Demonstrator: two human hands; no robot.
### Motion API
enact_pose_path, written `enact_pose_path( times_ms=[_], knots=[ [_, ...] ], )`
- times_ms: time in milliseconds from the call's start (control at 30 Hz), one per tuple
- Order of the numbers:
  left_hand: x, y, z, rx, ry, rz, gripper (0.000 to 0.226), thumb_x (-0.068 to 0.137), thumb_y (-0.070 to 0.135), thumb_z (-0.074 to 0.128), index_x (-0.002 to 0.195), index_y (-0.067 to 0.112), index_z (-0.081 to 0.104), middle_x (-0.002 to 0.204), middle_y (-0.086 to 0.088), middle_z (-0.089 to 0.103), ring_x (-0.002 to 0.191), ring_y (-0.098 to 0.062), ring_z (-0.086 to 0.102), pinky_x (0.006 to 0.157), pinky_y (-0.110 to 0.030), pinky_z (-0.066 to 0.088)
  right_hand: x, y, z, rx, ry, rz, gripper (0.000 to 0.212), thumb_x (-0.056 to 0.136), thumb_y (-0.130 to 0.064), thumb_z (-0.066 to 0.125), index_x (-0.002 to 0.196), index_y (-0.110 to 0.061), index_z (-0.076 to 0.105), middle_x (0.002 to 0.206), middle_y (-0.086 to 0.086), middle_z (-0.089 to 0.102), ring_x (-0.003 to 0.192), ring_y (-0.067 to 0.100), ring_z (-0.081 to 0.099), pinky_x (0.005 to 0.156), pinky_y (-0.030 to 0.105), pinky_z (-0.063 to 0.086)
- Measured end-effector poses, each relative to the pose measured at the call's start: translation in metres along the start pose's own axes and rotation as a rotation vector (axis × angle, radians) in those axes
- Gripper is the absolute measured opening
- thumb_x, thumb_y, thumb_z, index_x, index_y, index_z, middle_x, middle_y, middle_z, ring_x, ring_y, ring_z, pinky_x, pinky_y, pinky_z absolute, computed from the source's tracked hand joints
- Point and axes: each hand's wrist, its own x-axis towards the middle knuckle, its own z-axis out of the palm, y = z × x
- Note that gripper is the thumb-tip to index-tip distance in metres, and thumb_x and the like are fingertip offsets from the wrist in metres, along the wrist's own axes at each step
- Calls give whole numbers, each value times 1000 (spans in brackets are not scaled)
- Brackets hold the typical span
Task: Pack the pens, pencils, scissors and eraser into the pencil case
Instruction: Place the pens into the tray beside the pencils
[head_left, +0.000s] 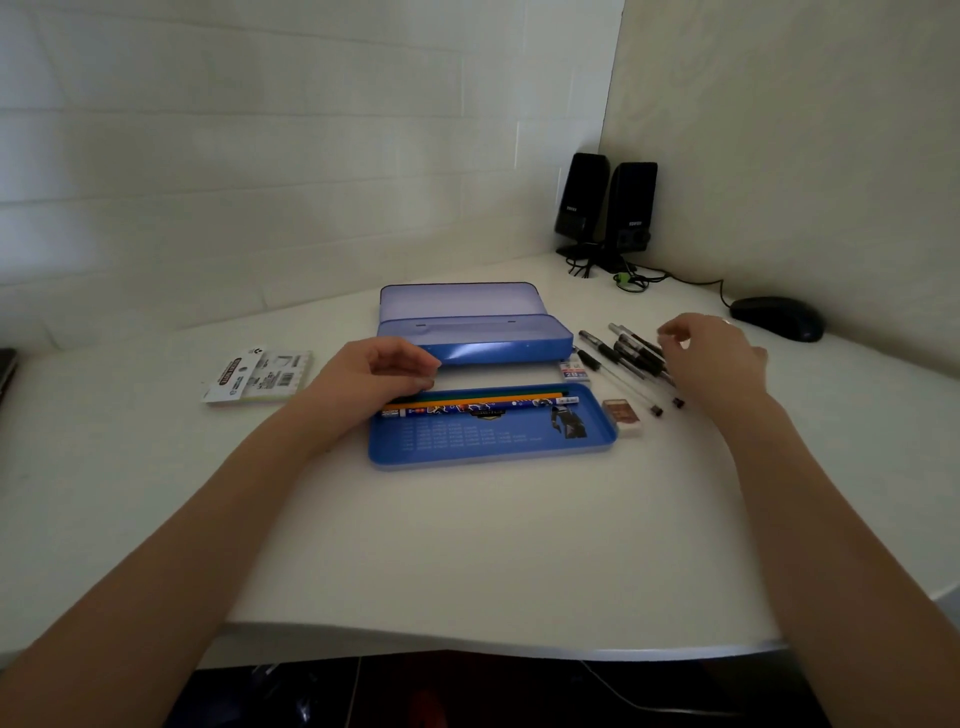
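The right hand (711, 358) was positioned over the pens (631, 353), fingers curled, nothing yet clamped. One pen should be gripped mid-barrel and laid beside the pencils (478, 402).

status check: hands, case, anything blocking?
Left hand open, resting at blue tray holding pencils. Right hand reaching over loose pens, grip unclear. Eraser still outside. Nothing blocking.

Dim, soft light (edges bowed); slight blur.
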Motion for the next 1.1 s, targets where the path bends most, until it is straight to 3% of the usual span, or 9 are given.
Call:
enact_pose_path(
  times_ms=[133,333,500,600,800,967,1100],
  knots=[
    [1,-1,0,22,29,-3,20,80,-4,66,86,15,69,94,-1,72,80,-3,68,75,-10,52,-1,4,3,-31,-161,73,29,97,-24,45,121,-23,60,119,7,62,114,28,53,100,47,32],
    [1,-1,0,74,-5,-11,16,82,-1,65,87,14,70,94,3,72,77,4,65,72,-6,48,-2,3,1,13,-88,81,15,93,-23,51,101,-24,64,108,4,66,105,26,56,94,43,33],
    [1,-2,-1,98,-10,-23,14,83,2,66,90,13,70,91,7,72,77,6,65,70,-4,47,0,2,-4,4,-165,140,17,89,-35,59,101,-26,67,104,5,65,107,28,54,96,43,31],
    [1,-2,0,90,-13,-25,15,83,1,66,89,14,71,87,10,73,76,5,65,69,-4,47,0,3,-5,4,-181,149,13,86,-32,64,97,-28,67,101,3,62,107,27,53,96,44,31],
    [1,0,-1,96,-32,-27,17,84,1,64,88,16,70,96,1,72,77,5,65,71,-5,48,-2,3,-5,-37,-147,118,15,84,-34,66,93,-24,60,99,3,61,100,24,53,96,43,31],
    [0,0,-1,107,-30,-32,17,83,2,65,87,18,70,97,1,72,77,5,65,72,-5,48,2,1,2,-155,-149,136,32,85,-40,63,105,-15,64,107,9,60,110,28,49,94,45,34],
    [0,0,-1,108,-31,-32,17,83,2,65,87,18,70,97,1,72,84,-1,65,73,-5,48,1,-1,2,-116,-89,112,20,84,-28,62,98,-15,67,99,10,61,107,29,48,90,44,35]
  ],
)
